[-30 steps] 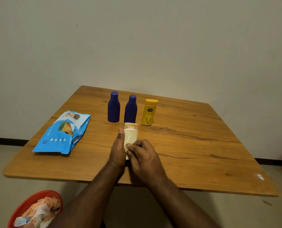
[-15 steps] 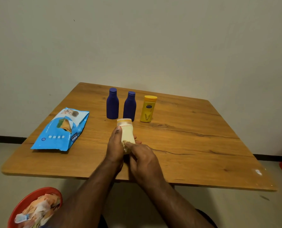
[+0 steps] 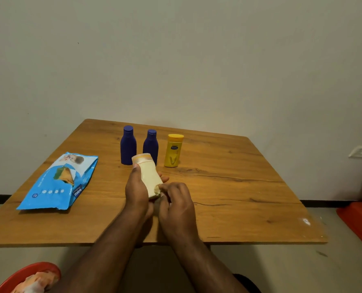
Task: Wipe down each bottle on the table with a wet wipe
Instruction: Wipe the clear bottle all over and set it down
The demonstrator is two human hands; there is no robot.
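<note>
Tilted further since half a second ago, the pale cream plastic bottle [image 3: 148, 176] leans over the wooden desk [image 3: 228, 187].
Left hand [image 3: 136, 187] grips it; right hand [image 3: 176, 199] pinches a wet wipe [image 3: 157, 189] at its base; a wet slip could topple the two dark blue bottles [image 3: 128, 145] behind.

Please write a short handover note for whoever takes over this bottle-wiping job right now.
Left hand grips the cream bottle, tilted above the table.
Right hand pinches a wet wipe against the bottle's lower end.
Two blue bottles and the yellow bottle stand upright in a row behind.
Wipes pack lies to the left.
Done: cannot tell which standing bottles are wiped.
Left: finish the cream bottle, then any unwiped ones.
</note>
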